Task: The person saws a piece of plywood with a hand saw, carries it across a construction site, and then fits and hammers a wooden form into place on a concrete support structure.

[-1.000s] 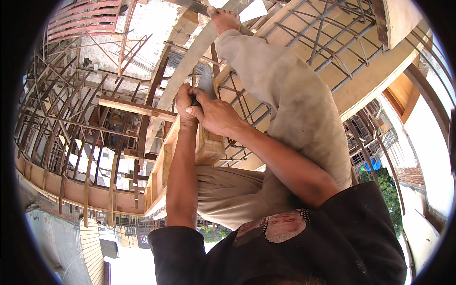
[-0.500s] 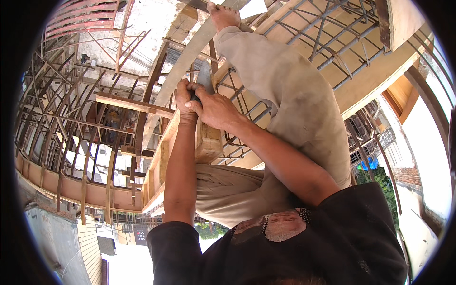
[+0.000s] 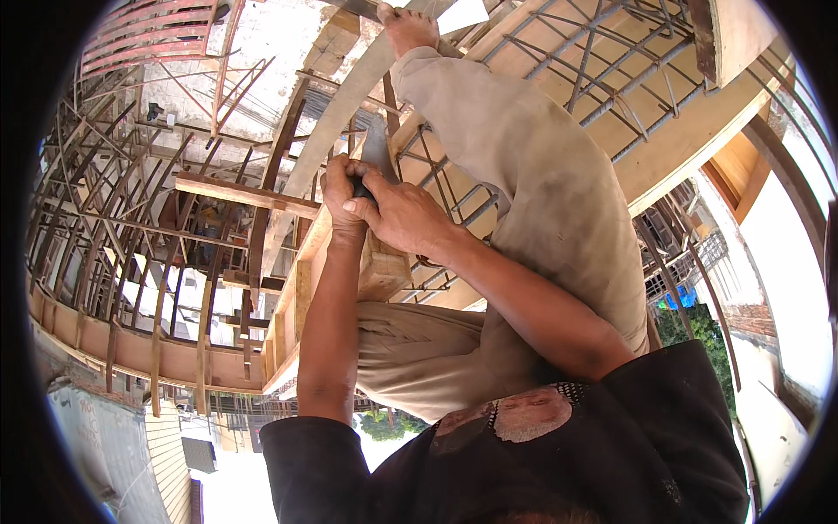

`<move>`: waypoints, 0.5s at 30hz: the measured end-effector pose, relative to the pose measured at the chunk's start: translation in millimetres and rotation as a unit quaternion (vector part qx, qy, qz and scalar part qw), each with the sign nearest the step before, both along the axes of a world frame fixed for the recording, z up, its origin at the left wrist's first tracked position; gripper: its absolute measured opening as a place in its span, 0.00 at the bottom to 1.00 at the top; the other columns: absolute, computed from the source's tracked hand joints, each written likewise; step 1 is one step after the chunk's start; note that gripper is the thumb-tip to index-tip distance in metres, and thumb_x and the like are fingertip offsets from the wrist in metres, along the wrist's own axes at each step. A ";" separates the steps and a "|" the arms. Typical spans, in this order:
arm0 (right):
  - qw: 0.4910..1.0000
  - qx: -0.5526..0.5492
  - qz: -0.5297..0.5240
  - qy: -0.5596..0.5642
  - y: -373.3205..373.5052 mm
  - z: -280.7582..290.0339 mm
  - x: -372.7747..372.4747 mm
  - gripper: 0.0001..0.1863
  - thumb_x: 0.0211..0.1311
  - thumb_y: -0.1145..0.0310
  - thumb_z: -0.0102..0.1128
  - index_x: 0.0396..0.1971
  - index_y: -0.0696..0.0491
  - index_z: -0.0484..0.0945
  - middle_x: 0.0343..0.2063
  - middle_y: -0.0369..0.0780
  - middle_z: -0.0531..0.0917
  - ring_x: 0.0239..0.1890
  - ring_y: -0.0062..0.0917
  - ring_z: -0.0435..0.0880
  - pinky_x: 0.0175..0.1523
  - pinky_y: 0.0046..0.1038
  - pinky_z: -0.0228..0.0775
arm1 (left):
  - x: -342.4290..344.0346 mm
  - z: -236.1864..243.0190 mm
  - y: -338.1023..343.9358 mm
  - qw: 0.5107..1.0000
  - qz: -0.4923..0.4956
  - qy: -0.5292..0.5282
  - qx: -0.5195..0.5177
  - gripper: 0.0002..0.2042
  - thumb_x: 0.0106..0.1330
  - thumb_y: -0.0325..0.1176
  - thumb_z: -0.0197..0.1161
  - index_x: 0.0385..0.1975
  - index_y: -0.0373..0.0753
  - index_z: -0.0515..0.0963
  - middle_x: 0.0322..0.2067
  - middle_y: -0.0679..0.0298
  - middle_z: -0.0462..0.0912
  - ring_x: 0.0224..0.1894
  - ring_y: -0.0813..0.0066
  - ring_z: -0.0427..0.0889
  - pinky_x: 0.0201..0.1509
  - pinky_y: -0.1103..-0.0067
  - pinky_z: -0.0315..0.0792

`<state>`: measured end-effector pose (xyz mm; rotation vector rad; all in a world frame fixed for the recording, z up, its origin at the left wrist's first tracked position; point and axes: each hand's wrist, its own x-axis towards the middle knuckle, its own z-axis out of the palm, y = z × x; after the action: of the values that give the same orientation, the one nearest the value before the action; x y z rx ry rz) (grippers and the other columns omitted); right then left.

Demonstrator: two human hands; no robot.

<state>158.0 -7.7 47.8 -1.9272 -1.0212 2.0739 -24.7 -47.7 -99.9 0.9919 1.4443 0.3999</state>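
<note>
Grey metal blade (image 3: 376, 150), perhaps a handsaw's, juts out beyond the clasped hands, just beside the rebar cage (image 3: 601, 112). Left hand (image 3: 339, 189) and right hand (image 3: 406, 214) meet with their grip curled around its dark handle (image 3: 359, 186), over a timber beam (image 3: 384, 272); whether blade and beam touch is hidden. As for progress, the rebar cage already lies over plywood formwork (image 3: 668, 170); the handwork looks under way, but no completed cut shows, and how much remains cannot be told.
</note>
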 end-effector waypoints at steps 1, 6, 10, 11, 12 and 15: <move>1.000 -0.004 0.021 -0.004 -0.7 -10.8 -3.7 0.28 0.73 0.48 0.49 0.59 0.57 0.67 0.34 0.57 0.84 0.41 0.54 0.84 0.49 0.50 0.73 | -5.3 -4.2 -1.9 1.000 0.007 0.007 -0.015 0.13 0.61 0.32 0.65 0.40 0.35 0.72 0.25 0.60 0.79 0.27 0.66 0.82 0.31 0.72 0.76; 0.998 0.047 -0.029 -0.038 -10.6 -17.8 -3.1 0.27 0.73 0.49 0.48 0.58 0.57 0.67 0.35 0.58 0.83 0.39 0.55 0.84 0.48 0.50 0.74 | 9.9 17.4 12.7 0.997 -0.068 -0.029 0.038 0.16 0.70 0.39 0.57 0.48 0.32 0.69 0.27 0.53 0.85 0.30 0.62 0.84 0.39 0.72 0.79; 0.999 -0.028 0.015 0.012 5.5 -13.9 -4.5 0.30 0.73 0.48 0.48 0.62 0.58 0.64 0.35 0.59 0.84 0.44 0.54 0.83 0.51 0.50 0.73 | -0.3 3.4 21.1 0.992 0.033 -0.059 -0.107 0.15 0.72 0.40 0.54 0.45 0.33 0.72 0.25 0.54 0.83 0.29 0.61 0.83 0.38 0.70 0.78; 1.000 -0.028 0.006 -0.005 5.9 -20.7 -3.6 0.30 0.73 0.48 0.49 0.62 0.58 0.64 0.35 0.59 0.84 0.43 0.54 0.83 0.50 0.50 0.73 | 19.0 15.6 36.4 0.995 -0.082 0.046 0.043 0.18 0.73 0.43 0.52 0.43 0.31 0.74 0.24 0.54 0.82 0.29 0.61 0.82 0.37 0.69 0.78; 0.999 -0.032 -0.004 -0.020 5.6 -21.9 -4.2 0.30 0.73 0.49 0.49 0.62 0.57 0.64 0.35 0.58 0.84 0.43 0.55 0.83 0.50 0.50 0.73 | 27.7 24.3 42.6 0.951 -0.194 0.150 0.187 0.21 0.74 0.47 0.49 0.42 0.30 0.75 0.24 0.54 0.82 0.28 0.60 0.82 0.37 0.69 0.78; 0.999 -0.020 -0.009 -0.030 5.6 -9.5 -1.5 0.29 0.73 0.48 0.49 0.59 0.57 0.66 0.35 0.58 0.84 0.42 0.55 0.83 0.50 0.49 0.73 | 27.4 21.6 38.1 0.998 0.022 -0.049 -0.043 0.17 0.67 0.42 0.56 0.41 0.31 0.74 0.25 0.55 0.82 0.26 0.62 0.82 0.35 0.71 0.78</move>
<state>156.5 -2.1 38.3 -2.0211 -0.9786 2.0546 2.6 -9.7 -78.3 0.8610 1.3855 0.4092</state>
